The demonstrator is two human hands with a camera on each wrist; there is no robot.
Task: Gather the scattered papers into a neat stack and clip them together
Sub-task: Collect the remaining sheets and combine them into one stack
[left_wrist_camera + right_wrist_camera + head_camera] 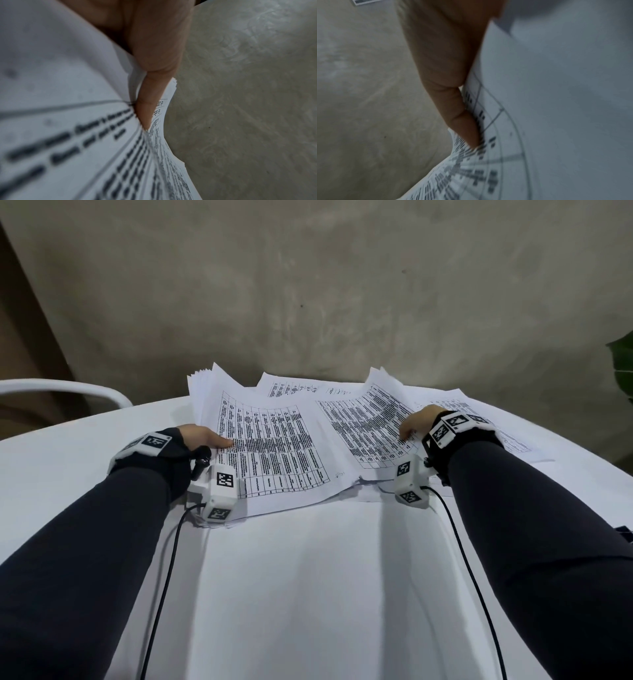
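Two bundles of printed table sheets lie side by side on the white table [308, 577], with looser sheets spread behind and to the right. The left bundle [270, 446] is pinched at its outer left edge by the left hand [202, 438], thumb on top; the right bundle [366, 422] is pinched likewise at its right edge by the right hand [416, 421]. Each bundle lies inward of its own fingers, so merging is judged to call for sliding both toward the middle. No clip is seen.

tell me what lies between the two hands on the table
Overlapping printed papers span the whole stretch between the left hand and right hand, seen in the head view.
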